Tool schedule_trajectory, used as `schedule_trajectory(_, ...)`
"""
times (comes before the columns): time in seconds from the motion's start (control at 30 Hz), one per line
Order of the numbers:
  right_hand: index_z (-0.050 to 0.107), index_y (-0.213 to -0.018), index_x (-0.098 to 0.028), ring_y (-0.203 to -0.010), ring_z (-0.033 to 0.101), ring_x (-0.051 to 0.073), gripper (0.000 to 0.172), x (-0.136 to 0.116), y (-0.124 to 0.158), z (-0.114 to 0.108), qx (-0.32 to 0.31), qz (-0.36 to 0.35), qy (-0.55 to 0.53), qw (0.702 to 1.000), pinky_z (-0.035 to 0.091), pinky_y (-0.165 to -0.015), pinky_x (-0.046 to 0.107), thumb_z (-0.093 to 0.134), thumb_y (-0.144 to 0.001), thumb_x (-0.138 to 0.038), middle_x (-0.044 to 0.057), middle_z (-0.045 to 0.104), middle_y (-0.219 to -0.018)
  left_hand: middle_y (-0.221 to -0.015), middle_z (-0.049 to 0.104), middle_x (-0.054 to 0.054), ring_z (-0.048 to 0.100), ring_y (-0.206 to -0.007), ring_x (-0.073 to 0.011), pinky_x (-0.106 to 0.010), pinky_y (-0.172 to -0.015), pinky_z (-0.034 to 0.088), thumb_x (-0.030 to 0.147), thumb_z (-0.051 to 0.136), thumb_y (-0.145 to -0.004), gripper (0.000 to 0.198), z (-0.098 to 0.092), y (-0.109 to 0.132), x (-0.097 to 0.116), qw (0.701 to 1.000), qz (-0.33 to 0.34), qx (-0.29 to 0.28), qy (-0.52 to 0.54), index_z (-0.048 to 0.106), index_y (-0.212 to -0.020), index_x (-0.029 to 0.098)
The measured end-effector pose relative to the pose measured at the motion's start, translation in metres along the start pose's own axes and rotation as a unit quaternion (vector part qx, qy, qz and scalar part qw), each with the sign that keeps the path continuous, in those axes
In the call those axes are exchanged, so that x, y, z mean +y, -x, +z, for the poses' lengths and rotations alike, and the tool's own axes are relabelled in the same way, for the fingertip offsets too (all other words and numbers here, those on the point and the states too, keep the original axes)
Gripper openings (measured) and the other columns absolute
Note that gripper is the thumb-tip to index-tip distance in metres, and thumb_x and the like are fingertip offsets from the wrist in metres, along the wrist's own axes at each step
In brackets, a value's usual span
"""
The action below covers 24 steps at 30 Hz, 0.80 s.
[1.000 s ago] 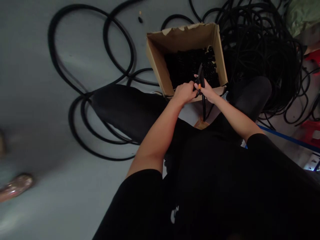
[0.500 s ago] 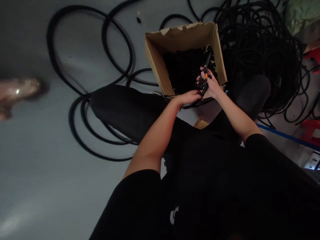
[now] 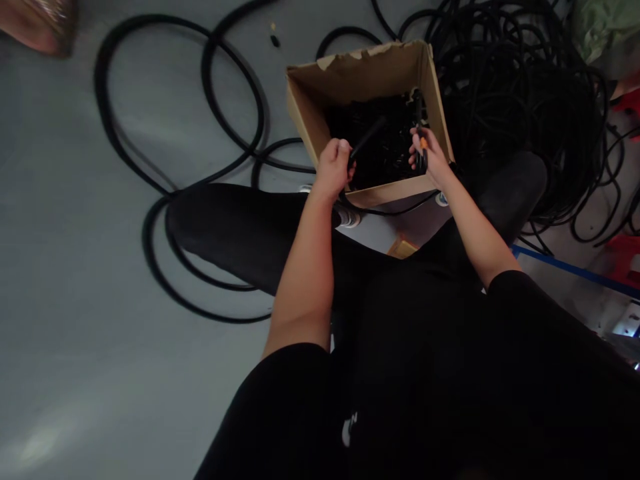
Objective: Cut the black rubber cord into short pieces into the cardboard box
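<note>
Left hand [image 3: 333,165] is over the near-left corner of the cardboard box [image 3: 305,113], fingers clenched on a black hose end [image 3: 367,135] that pokes up and into the box. Right hand [image 3: 431,160] is at the box's near-right edge, fist wrapped round the cutters [image 3: 420,130] (orange mark on the handle); can't tell if the blades are apart or closed. Box bottom holds black cut pieces [image 3: 390,143]. Big hose tangle [image 3: 505,73] sits right of the box, loose loops [image 3: 101,73] lie on the floor left of it. Risks as I read it: the hands are close together over the box, so a slip of the blades could nick the left fingers. Drag from the tangle could yank the hose end out of the grip. Dim light makes black on black hard to judge.
</note>
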State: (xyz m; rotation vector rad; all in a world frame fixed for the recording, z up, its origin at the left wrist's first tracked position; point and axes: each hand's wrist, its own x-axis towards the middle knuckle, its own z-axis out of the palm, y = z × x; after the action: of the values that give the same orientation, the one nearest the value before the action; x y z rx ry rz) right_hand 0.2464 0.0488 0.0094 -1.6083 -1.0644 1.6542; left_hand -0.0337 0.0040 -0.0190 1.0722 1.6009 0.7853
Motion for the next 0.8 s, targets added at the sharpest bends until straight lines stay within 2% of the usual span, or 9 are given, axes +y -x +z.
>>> schedule_trajectory(0.1, 0.07, -0.148, -0.03, -0.081, 0.067, 0.014, 0.064, 0.0, 0.02, 0.01, -0.122, -0.01, 0.046, 0.991, 0.062, -0.066, 0.023, 0.088, -0.115, -0.082, 0.004, 0.075, -0.118, -0.09, 0.063, -0.003, 0.066, -0.076, -0.0202, -0.035, -0.075, 0.057, 0.104, 0.049, -0.117, 0.077, 0.001, -0.006, -0.008, 0.999, 0.014, 0.034, -0.028, 0.066, -0.12, 0.029)
schedule_trajectory(0.17, 0.07, -0.143, -0.03, -0.079, 0.066, 0.015, 0.064, -0.002, 0.03, 0.016, -0.154, -0.012, 0.057, 0.986, 0.062, -0.065, 0.025, 0.09, -0.112, -0.082, 0.002, 0.071, -0.11, -0.092, 0.065, -0.004, 0.073, -0.088, -0.0246, -0.038, -0.086, 0.062, 0.103, 0.057, -0.114, 0.075, 0.001, -0.004, 0.0, 0.998, 0.031, 0.024, -0.045, 0.068, -0.122, 0.029)
schedule_trajectory(0.27, 0.07, -0.139, -0.031, -0.077, 0.064, 0.016, 0.059, -0.005, 0.037, 0.019, -0.162, -0.005, 0.073, 0.984, 0.061, -0.063, 0.026, 0.09, -0.113, -0.079, -0.001, 0.065, -0.102, -0.092, 0.068, -0.004, 0.077, -0.107, -0.0295, -0.039, -0.099, 0.064, 0.095, 0.073, -0.11, 0.066, 0.002, 0.007, 0.024, 0.996, 0.048, 0.006, -0.069, 0.07, -0.115, 0.03)
schedule_trajectory(0.4, 0.068, -0.137, -0.032, -0.075, 0.062, 0.016, 0.066, -0.005, 0.037, 0.016, -0.17, 0.001, 0.085, 0.982, 0.059, -0.062, 0.026, 0.093, -0.108, -0.085, -0.003, 0.059, -0.097, -0.087, 0.069, -0.005, 0.076, -0.109, -0.0308, -0.037, -0.098, 0.063, 0.084, 0.075, -0.112, 0.055, 0.001, 0.02, 0.047, 0.997, 0.034, -0.005, -0.075, 0.067, -0.103, 0.03)
schedule_trajectory(0.5, 0.067, -0.134, -0.032, -0.074, 0.06, 0.016, 0.068, -0.002, 0.036, 0.014, -0.173, 0.003, 0.082, 0.981, 0.06, -0.064, 0.027, 0.096, -0.105, -0.086, -0.004, 0.057, -0.095, -0.084, 0.067, -0.005, 0.075, -0.108, -0.0311, -0.037, -0.097, 0.061, 0.078, 0.076, -0.112, 0.052, 0.0, 0.02, 0.046, 0.996, 0.023, -0.009, -0.084, 0.063, -0.096, 0.03)
schedule_trajectory(0.6, 0.067, -0.127, -0.032, -0.071, 0.057, 0.016, 0.061, 0.002, 0.035, 0.012, -0.17, 0.022, 0.087, 0.981, 0.058, -0.063, 0.027, 0.097, -0.106, -0.081, -0.005, 0.055, -0.091, -0.082, 0.065, -0.005, 0.074, -0.105, -0.0304, -0.036, -0.097, 0.06, 0.074, 0.076, -0.112, 0.05, -0.001, 0.019, 0.042, 0.995, 0.019, -0.012, -0.095, 0.062, -0.093, 0.03)
schedule_trajectory(0.8, 0.066, -0.121, -0.03, -0.067, 0.054, 0.014, 0.051, -0.004, 0.041, 0.012, -0.172, 0.037, 0.085, 0.981, 0.054, -0.059, 0.024, 0.099, -0.11, -0.067, -0.005, 0.056, -0.087, -0.076, 0.063, -0.003, 0.072, -0.098, -0.0283, -0.035, -0.095, 0.06, 0.078, 0.071, -0.115, 0.052, 0.001, 0.02, 0.047, 0.992, 0.03, -0.029, -0.118, 0.066, -0.096, 0.029)
